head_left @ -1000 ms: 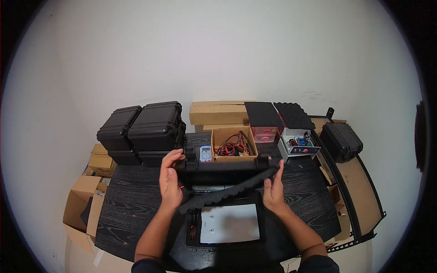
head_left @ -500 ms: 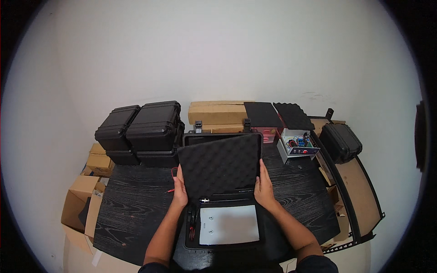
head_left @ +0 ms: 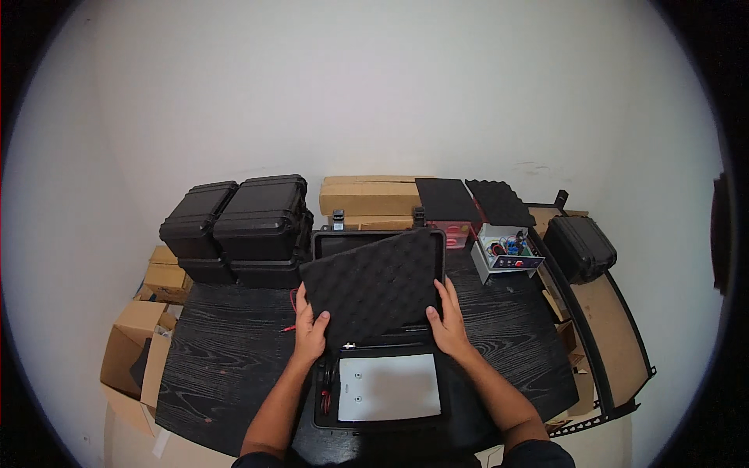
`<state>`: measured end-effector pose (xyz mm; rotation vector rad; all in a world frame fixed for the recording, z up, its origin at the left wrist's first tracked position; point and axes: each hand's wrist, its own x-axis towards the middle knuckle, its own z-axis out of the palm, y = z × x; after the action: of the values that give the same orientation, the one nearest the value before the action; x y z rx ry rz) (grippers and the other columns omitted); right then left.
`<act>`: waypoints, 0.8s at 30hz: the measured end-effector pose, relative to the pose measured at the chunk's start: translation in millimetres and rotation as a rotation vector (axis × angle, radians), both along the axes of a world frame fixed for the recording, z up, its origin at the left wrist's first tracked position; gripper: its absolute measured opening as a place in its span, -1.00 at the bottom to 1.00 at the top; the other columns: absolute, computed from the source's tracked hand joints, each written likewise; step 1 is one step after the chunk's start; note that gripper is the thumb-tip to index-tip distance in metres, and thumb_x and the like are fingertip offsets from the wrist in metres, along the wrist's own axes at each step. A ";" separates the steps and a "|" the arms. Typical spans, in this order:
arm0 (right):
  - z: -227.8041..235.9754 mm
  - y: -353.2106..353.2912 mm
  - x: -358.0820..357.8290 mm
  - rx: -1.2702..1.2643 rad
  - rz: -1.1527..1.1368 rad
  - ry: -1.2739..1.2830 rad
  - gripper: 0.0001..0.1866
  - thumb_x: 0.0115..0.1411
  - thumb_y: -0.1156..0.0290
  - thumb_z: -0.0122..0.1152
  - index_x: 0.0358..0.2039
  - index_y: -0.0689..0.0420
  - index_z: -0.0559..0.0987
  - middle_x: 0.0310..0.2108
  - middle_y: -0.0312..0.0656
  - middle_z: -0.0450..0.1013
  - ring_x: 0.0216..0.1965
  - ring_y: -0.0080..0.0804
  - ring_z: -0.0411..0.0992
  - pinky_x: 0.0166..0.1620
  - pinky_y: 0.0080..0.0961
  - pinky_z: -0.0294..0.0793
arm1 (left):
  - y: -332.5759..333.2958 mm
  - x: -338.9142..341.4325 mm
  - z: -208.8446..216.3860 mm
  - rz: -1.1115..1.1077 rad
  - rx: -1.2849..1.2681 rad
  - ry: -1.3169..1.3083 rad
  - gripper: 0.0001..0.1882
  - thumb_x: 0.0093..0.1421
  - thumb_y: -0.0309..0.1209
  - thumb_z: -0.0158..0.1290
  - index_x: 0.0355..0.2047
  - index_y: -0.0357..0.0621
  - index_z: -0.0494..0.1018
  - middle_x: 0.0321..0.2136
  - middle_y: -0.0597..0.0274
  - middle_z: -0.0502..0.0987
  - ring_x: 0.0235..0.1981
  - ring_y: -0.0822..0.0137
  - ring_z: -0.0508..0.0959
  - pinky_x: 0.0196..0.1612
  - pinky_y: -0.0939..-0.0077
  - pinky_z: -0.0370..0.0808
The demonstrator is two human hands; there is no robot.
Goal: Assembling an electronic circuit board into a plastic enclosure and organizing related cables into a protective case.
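An egg-crate foam sheet (head_left: 370, 285), dark grey, is held tilted between my two hands in front of the raised lid (head_left: 331, 243) of a black hard case. My left hand (head_left: 310, 327) grips its lower left edge, thumb on the bumpy face. At the right edge, my right hand (head_left: 449, 321) holds it with the thumb in front and fingers behind. Below, the case's base (head_left: 382, 425) holds a light grey panel (head_left: 390, 388) with two small round fittings. Red and black leads (head_left: 325, 390) lie in the slot left of the panel.
Black hard cases (head_left: 261, 207) are stacked at the back left. Cardboard boxes (head_left: 370, 195) lie behind the lid. At the back right are an opened electronics unit (head_left: 509, 253) and more foam (head_left: 499, 203). A red probe lead (head_left: 289, 329) lies left of the case.
The foam sheet has tilted further, its left side lower than its right. Both thumbs have moved inward onto its bumpy face. The view has shifted slightly.
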<state>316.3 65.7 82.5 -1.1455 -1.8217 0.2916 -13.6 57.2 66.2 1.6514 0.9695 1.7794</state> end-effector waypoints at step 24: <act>137.0 186.6 168.4 0.060 -0.251 0.976 -0.59 0.31 0.64 0.25 0.12 0.11 0.41 -0.15 -0.29 0.49 -0.38 -0.58 0.45 -0.49 -0.63 0.51 | -2.5 0.0 7.1 -0.080 0.026 0.013 -0.37 0.47 -0.14 -0.02 0.36 -0.31 0.18 0.33 -0.12 0.35 0.40 0.07 0.30 0.50 0.17 0.07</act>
<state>484.6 252.2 219.5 -0.9260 -0.8180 0.5282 -13.6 54.6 73.3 1.6963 0.8765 1.7373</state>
